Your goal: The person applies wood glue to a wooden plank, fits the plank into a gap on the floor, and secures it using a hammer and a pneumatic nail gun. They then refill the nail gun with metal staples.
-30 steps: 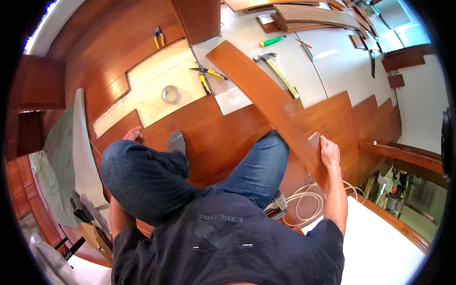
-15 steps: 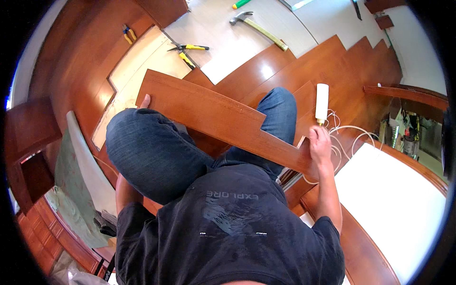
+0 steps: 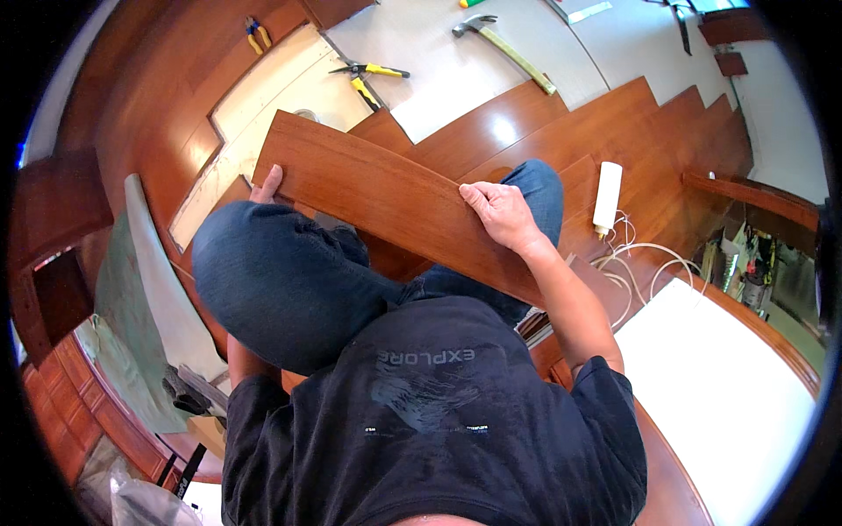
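A reddish-brown wooden floorboard [image 3: 377, 184] lies slantwise across my lap, its left end raised higher in the picture than its right. My left hand [image 3: 267, 186] grips the left end, with the thumb over the face and the other fingers mostly hidden. On the far long edge, right of the middle, my right hand [image 3: 503, 215] is closed around the board. My right forearm crosses over its right part, so the cut notch there is covered. Beyond my right knee lies a white squeeze bottle [image 3: 607, 198] on the laid wooden floor [image 3: 570, 114].
Ahead lie a claw hammer [image 3: 509, 54], yellow-handled pliers [image 3: 372, 77] and blue-and-yellow pliers [image 3: 257, 35]. A pale bare patch [image 3: 289, 83] interrupts the boards at the left. Pale cable [image 3: 640, 252] coils on the right, beside a white panel [image 3: 715, 386].
My right hand has moved left from the board's right end to its far edge near the middle. My left hand keeps its hold. The view has shifted slightly.
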Tool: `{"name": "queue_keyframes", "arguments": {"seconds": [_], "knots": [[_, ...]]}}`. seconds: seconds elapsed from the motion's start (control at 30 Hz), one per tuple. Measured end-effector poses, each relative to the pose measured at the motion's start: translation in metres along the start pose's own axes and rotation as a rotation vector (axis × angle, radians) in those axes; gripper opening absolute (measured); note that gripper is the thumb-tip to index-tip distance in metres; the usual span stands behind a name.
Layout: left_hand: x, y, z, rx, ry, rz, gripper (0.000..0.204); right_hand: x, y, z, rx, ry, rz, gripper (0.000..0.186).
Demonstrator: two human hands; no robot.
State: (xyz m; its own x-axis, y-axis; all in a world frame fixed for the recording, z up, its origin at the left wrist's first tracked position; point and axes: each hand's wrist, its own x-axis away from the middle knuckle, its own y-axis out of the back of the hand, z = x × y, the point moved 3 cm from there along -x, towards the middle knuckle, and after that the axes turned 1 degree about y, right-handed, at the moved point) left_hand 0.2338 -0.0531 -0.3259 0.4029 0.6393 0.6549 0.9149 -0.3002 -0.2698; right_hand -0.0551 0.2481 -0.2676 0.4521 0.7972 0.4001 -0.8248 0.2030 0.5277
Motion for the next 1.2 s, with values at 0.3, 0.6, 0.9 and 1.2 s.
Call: {"name": "queue_keyframes", "arguments": {"seconds": [0.3, 0.6, 0.9, 1.2], "knots": [[0.015, -0.001, -0.011, -0.008, -0.099, 0.035, 0.064, -0.003, 0.0, -0.006, -0.348, -0.001, 0.267, 0.039], [0.003, 0.006, -0.005, 0.007, -0.069, 0.066, 0.068, -0.006, -0.006, -0.014, -0.48, -0.122, 0.28, 0.036], [0.004, 0.007, -0.006, 0.036, -0.058, 0.043, 0.065, -0.004, -0.007, -0.01, -0.525, -0.139, 0.261, 0.037], [0.003, 0.009, -0.006, 0.061, -0.072, 0.082, 0.065, -0.001, -0.007, -0.006, -0.511, -0.136, 0.252, 0.036]]}}
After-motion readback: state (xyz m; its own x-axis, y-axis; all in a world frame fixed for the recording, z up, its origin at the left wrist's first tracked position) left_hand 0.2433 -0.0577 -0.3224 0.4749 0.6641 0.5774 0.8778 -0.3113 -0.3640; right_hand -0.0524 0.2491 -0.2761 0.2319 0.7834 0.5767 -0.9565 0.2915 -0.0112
